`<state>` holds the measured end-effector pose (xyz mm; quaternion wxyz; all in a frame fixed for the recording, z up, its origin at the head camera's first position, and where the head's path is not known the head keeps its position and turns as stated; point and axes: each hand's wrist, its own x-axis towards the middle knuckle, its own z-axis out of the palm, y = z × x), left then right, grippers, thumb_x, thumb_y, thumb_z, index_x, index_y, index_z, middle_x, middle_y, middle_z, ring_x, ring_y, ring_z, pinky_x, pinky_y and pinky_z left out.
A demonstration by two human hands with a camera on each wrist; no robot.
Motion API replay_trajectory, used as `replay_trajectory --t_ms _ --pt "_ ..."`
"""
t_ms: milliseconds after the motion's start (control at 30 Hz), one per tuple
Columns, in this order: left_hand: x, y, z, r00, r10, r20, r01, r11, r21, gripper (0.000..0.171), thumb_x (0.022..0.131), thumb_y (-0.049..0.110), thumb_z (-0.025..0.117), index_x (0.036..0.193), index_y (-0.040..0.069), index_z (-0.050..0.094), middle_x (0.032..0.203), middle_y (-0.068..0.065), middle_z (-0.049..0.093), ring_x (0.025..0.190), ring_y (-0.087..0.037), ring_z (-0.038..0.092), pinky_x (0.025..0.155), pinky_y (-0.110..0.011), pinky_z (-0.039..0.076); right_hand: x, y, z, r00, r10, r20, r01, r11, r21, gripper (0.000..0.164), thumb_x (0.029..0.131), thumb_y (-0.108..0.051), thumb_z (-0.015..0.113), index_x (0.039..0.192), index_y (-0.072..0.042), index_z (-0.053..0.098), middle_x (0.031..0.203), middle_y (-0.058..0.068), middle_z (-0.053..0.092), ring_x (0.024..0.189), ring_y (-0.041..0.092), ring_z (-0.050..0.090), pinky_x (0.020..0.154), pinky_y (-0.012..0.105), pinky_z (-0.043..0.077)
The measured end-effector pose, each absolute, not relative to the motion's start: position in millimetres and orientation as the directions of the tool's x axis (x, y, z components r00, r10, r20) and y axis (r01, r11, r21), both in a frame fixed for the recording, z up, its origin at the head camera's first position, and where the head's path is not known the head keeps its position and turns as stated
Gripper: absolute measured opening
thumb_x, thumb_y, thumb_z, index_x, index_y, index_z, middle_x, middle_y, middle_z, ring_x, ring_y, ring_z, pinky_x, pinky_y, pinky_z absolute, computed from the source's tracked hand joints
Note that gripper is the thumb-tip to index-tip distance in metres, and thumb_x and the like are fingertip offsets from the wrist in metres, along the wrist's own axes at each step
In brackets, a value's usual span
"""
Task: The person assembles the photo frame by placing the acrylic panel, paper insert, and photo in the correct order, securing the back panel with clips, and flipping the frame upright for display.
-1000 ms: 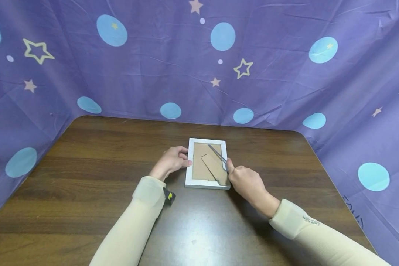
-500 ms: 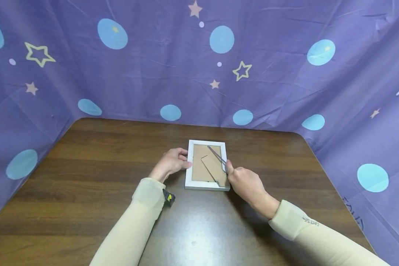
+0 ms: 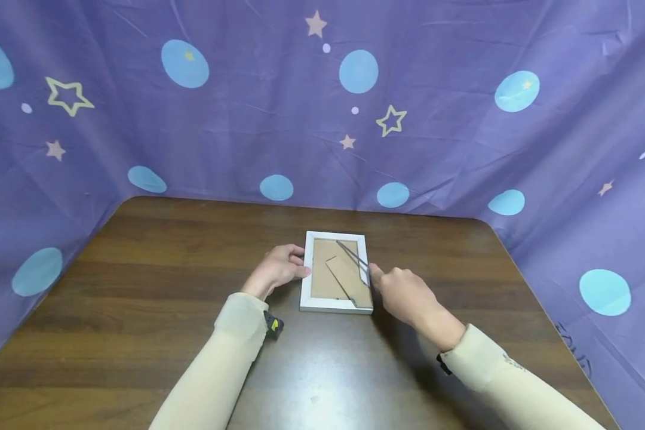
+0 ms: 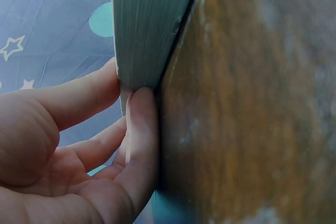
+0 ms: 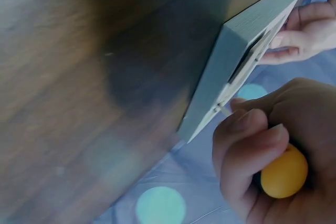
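Observation:
A white picture frame (image 3: 328, 304) lies back side up on the table, its brown backing board (image 3: 322, 248) and slanted stand leg (image 3: 349, 280) showing. My left hand (image 3: 276, 270) holds the frame's left edge, thumb on the top face and fingertips against the side, as the left wrist view shows. My right hand (image 3: 408, 297) grips what looks like a screwdriver (image 3: 353, 255) by its handle. The thin grey shaft slants over the right rim toward the backing's upper part. In the right wrist view the handle's yellow rounded end (image 5: 284, 172) sticks out of the curled fingers.
The brown wooden table (image 3: 166, 334) extends around the frame on all sides. Purple cloth (image 3: 279, 89) with stars and blue ovals hangs along the back and both sides. A small black device (image 3: 273, 325) is strapped at the left cuff.
The right hand has turned slightly on the screwdriver and shifted a little right; a black device now shows under its cuff. The left hand keeps its hold. The whole head view has tilted slightly upward.

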<state>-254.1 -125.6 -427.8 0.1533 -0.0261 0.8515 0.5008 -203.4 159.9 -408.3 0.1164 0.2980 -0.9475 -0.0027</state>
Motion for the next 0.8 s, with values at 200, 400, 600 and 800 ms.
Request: replay_trajectory --t_ms 200,400,600,800 --pt "-252 -124 -427 -0.951 0.115 -0.286 -0.198 0.482 0.854 0.060 0.094 0.009 0.079 0.148 -0.001 0.056 0.130 -0.022 0.070 0.119 -0.035 0.069 0.108 -0.047 0.054 -205 170 -414 -0.776 -0.578 0.252 -0.597 0.802 0.001 0.019 0.098 -0.006 0.072 0.114 -0.005 0.062 0.053 0.009 0.050 0.048 0.035 0.062 0.037 0.047 0.050" --pt "-252 -124 -426 -0.954 0.102 -0.282 -0.199 0.485 0.851 0.060 0.093 0.009 0.079 0.148 -0.001 0.056 0.130 -0.021 0.070 0.118 -0.035 0.068 0.108 -0.047 0.054 -208 171 -409 -0.790 -0.562 0.243 -0.587 0.808 -0.041 0.015 0.097 -0.008 0.073 0.109 -0.008 0.064 0.056 0.007 0.052 0.050 0.035 0.063 0.041 0.049 0.050" --pt "-253 -125 -427 -0.953 0.105 -0.283 -0.199 0.488 0.850 0.060 0.093 0.010 0.079 0.148 0.000 0.056 0.131 -0.021 0.070 0.119 -0.035 0.068 0.109 -0.048 0.053 -207 172 -397 -0.811 -0.542 0.219 -0.566 0.822 -0.062 0.027 0.097 -0.011 0.072 0.125 -0.012 0.072 0.056 0.001 0.051 0.050 0.025 0.059 0.044 0.045 0.050" --pt "-252 -125 -428 -0.952 0.110 -0.287 -0.204 0.471 0.858 0.061 0.093 0.008 0.079 0.148 -0.001 0.055 0.131 -0.021 0.070 0.116 -0.034 0.070 0.108 -0.047 0.054 -204 171 -386 -0.785 -0.575 0.230 -0.605 0.792 -0.086 0.015 0.097 -0.010 0.074 0.111 -0.014 0.071 0.057 -0.008 0.039 0.052 0.013 0.043 0.045 0.035 0.042"
